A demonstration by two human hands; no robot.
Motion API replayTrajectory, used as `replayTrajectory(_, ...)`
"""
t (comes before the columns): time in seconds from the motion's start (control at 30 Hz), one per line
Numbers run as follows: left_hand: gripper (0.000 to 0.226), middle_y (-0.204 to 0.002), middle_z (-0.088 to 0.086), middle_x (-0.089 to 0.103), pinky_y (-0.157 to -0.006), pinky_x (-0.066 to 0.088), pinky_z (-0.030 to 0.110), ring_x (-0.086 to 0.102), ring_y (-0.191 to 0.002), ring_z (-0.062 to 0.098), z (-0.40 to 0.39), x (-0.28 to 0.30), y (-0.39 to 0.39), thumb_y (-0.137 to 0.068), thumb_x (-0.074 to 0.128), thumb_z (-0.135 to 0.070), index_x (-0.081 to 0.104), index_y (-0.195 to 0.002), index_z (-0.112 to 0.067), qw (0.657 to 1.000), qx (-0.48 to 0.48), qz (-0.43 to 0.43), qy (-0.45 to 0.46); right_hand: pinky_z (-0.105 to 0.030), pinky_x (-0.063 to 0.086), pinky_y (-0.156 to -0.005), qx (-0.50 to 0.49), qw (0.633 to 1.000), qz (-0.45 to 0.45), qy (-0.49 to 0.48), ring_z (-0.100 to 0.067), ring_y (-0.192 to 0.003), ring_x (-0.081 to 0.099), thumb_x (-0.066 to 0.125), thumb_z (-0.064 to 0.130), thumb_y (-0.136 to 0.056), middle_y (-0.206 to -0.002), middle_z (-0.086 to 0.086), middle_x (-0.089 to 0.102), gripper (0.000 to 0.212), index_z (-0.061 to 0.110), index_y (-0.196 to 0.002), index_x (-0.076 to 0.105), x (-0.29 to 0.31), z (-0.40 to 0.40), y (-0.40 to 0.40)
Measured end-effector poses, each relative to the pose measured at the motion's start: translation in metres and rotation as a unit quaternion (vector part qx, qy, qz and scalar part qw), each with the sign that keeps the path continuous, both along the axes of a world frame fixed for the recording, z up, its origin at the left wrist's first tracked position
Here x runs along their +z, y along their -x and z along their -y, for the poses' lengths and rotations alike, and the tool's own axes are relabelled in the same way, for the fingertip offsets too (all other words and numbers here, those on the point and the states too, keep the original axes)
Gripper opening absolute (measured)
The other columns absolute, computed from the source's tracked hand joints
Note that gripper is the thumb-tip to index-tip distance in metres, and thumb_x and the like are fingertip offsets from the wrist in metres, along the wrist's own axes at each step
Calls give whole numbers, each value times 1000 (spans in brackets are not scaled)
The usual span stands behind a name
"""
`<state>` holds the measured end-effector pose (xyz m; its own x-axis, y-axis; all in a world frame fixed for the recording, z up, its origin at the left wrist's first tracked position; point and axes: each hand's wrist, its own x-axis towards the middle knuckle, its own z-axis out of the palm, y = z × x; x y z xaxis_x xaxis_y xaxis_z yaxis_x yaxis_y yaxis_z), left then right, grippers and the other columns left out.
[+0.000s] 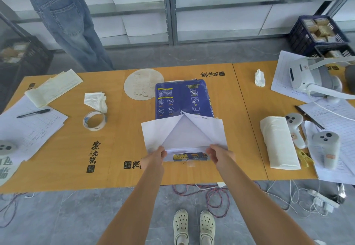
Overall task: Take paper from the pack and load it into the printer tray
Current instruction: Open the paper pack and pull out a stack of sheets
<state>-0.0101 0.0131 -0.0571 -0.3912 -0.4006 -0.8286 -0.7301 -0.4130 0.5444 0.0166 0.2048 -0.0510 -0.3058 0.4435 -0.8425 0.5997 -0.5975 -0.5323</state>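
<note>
A blue pack of paper (180, 98) lies flat in the middle of the orange table (63, 154). Its near end is torn open, and the white wrapper flaps (209, 131) are folded back toward me, baring the white paper stack (184, 135) inside. My left hand (156, 156) pinches the near left corner of the opened flap. My right hand (218, 153) pinches the near right corner. Between the hands a blue and yellow strip of the pack's label (190, 156) shows. No printer or printer tray is in view.
A tape roll (94, 120), crumpled tissue (96, 101), forms and a pen (33, 113) lie to the left. A paper towel roll (278, 142), game controllers (324, 148) and a white headset (311, 79) lie to the right. A person in jeans (65, 21) stands beyond the table. Cables run across the floor.
</note>
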Motion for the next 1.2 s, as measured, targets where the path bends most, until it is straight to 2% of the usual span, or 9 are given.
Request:
replayTrajectory(0.17,22,-60,6,65,-45,35,20,56,-53,10,1,-1,-1,-68,75,-12,61,-53,-6,1000,18,-3,5,-14,45,-32,-9,1000,-3,5,-12,-29,55,72,7,-75,-29,-3,58,21,0,-60,58,-5,0,1)
replayTrajectory(0.27,28,-49,2,60,-41,30,18,45,-42,9,1,-4,-4,-69,72,-11,55,-47,-8,1000,0,3,6,-15,46,-35,2,1000,-1,6,-10,-27,54,73,8,-74,-30,-4,59,19,1,-64,59,-7,-1,2)
replayTrajectory(0.53,27,-62,4,60,-46,31,21,40,-48,14,7,0,-23,-67,70,-10,56,-44,-10,999,-29,29,29,-12,45,-33,15,1000,-8,15,-5,-26,54,74,8,-74,-31,-1,60,14,2,-77,62,-13,2,-11)
replayTrajectory(0.73,37,-48,5,54,-45,29,22,37,-44,14,14,-1,-41,-66,73,-11,55,-34,-12,998,-64,21,21,-9,43,-31,70,997,-4,16,-4,-26,54,69,7,-77,-31,0,59,17,3,-63,60,-7,-6,-28)
replayTrajectory(0.83,26,-42,3,61,-43,30,19,45,-45,14,19,-4,-58,-68,74,-10,61,-46,-7,997,-72,27,-4,-10,44,-33,98,995,-3,28,-5,-27,54,66,8,-78,-33,-1,61,16,3,-64,61,-6,-10,-44)
replayTrajectory(0.93,18,-64,11,69,-37,37,16,60,-49,15,26,-7,-72,-73,76,-12,65,-63,-1,994,-108,30,0,-12,45,-34,148,988,8,47,-7,-30,54,66,12,-79,-44,-3,65,16,5,-65,62,-3,-15,-59)
replayTrajectory(1.03,21,-64,10,66,-47,51,22,61,-49,17,33,-6,-74,-77,74,-18,66,-66,-2,973,-215,57,68,-12,45,-36,195,979,15,57,-9,-37,58,63,12,-81,-64,-7,64,15,7,-68,59,1,-21,-71)
replayTrajectory(1.1,21,-56,7,62,-47,50,25,56,-45,16,37,-4,-70,-77,72,-21,67,-71,-1,954,-274,55,112,-13,49,-40,212,975,12,64,-13,-49,62,61,10,-83,-71,-8,63,14,8,-70,57,3,-24,-75)
replayTrajectory(1.2,14,-59,5,62,-70,53,31,58,-58,21,40,-3,-64,-80,69,-19,66,-70,-10,938,-323,-6,125,-18,56,-47,234,970,9,68,-18,-55,66,57,5,-85,-75,-12,62,13,5,-73,54,6,-25,-73)
